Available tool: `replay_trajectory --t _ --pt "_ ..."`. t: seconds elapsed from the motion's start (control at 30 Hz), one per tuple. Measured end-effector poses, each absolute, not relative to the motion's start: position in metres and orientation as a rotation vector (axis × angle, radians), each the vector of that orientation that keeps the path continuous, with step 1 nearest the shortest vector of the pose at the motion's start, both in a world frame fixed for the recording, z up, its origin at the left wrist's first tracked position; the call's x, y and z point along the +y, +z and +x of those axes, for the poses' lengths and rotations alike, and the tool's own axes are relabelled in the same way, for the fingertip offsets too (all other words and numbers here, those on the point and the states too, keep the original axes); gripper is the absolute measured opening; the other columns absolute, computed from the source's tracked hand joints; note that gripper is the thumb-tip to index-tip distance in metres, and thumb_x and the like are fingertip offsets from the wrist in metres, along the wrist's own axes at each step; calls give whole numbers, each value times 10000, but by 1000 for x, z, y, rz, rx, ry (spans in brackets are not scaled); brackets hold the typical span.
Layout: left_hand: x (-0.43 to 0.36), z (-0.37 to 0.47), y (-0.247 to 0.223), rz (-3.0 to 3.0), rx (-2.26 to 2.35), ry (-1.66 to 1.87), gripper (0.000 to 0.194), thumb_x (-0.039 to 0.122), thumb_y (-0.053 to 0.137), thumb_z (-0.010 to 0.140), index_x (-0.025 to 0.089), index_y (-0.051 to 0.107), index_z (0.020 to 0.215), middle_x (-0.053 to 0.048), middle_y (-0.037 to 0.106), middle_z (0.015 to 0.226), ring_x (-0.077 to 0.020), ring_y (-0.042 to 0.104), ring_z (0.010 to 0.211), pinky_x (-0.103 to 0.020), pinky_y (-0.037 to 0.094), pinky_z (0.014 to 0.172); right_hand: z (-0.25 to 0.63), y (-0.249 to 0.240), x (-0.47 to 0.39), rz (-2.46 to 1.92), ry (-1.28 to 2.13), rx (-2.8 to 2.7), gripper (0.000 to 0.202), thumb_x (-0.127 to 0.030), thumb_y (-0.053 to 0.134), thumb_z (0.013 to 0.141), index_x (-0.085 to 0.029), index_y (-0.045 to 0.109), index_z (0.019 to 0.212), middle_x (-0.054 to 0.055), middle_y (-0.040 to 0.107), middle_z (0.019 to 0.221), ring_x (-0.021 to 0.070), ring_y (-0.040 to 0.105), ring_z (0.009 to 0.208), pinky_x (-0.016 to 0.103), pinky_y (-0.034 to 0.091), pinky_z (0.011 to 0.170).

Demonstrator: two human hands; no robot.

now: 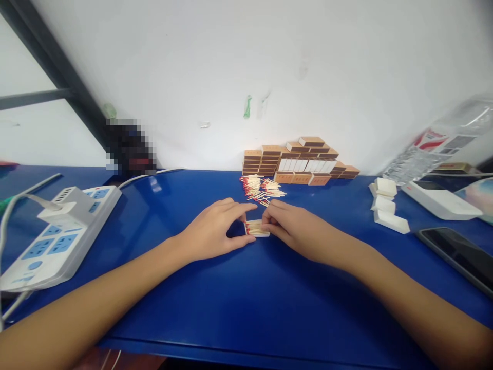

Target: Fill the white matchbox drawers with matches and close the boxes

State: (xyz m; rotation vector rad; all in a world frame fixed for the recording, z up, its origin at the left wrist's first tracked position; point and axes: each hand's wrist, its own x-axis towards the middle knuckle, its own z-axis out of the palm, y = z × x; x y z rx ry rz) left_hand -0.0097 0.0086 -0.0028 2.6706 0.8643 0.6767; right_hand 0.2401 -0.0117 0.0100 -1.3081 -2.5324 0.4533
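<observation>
A small white matchbox tray [263, 235] lies on the blue table, holding red-tipped matches [253, 227] whose heads point left. My left hand [215, 229] curves around the tray's left end. Its thumb rests by the near corner and its index finger reaches over the far side, with a gap between them. At the tray's right end, my right hand [292, 226] pinches the ends of the matches between thumb and fingers; its fingertips partly hide them. Just behind the tray is a loose pile of matches [257, 187].
Stacked matchboxes [262, 160] stand against the wall. On the right are white empty-looking trays [391, 221], a white device [442, 200], a phone [458, 252] and a leaning plastic bottle [435, 141]. A power strip [69, 241] with cables occupies the left. The table's front edge [231, 354] runs below.
</observation>
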Motion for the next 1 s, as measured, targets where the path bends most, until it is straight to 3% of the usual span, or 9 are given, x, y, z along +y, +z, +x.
replay_trajectory --t 0.37,0.53,0.77,1.0 --pt "7 -9 -2 2692 865 645 541 416 736 948 192 568 1410 -79 730 1095 -251 654 1022 -436 549 927 229 2 -13 -1200 493 -2418 99 -191 558 1024 -203 613 943 35 631 988 149 574 800 283 417 704" --pt "6 -8 -1 2700 839 658 539 399 715 960 196 549 1431 -80 725 1099 -247 659 1024 -430 551 930 224 1 -14 -1242 360 -2433 126 -209 593 1014 -195 604 889 37 633 961 149 579 775 282 415 676" --pt "5 -8 1 2733 904 614 584 402 750 934 203 541 1442 -68 727 1063 -249 664 986 -425 548 903 218 5 -14 -1248 70 -2583 204 -231 531 1058 -173 632 891 73 654 949 164 587 749 295 410 642" --pt "6 -9 -1 2710 865 669 593 383 768 925 200 530 1436 -42 749 1073 -238 665 999 -412 543 912 234 13 -9 -1134 153 -2633 172 -215 521 1063 -171 655 965 74 665 999 174 620 822 294 423 703"
